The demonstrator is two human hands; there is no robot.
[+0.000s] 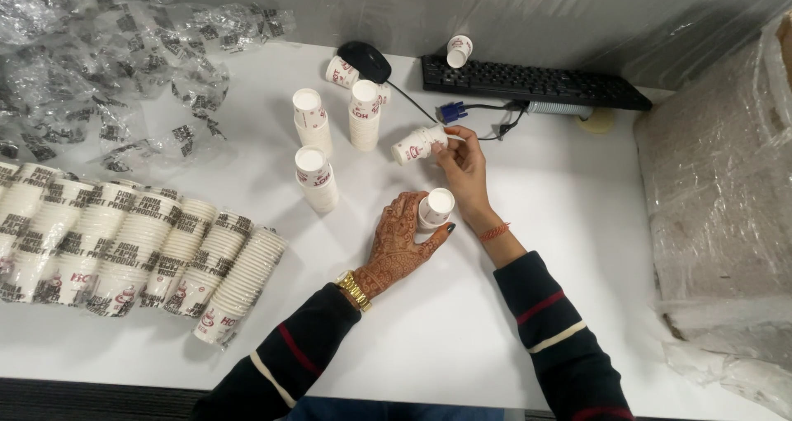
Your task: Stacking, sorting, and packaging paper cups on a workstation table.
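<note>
My left hand [398,241], patterned with henna and wearing a gold watch, is wrapped around a small white paper cup [435,206] that stands upright on the white table [544,223]. My right hand [464,167] holds a short stack of paper cups [419,144] on its side, mouth pointing left, just above the table. Three short upright stacks of the same cups [313,122] [364,114] [316,178] stand to the left of my hands.
Long sleeves of wrapped cups [132,248] lie at the left. Crumpled clear wrappers [107,66] fill the far left corner. A black keyboard [532,83], a mouse [365,60] and loose cups [459,51] [341,72] are at the back. A plastic-wrapped box [718,190] is at right.
</note>
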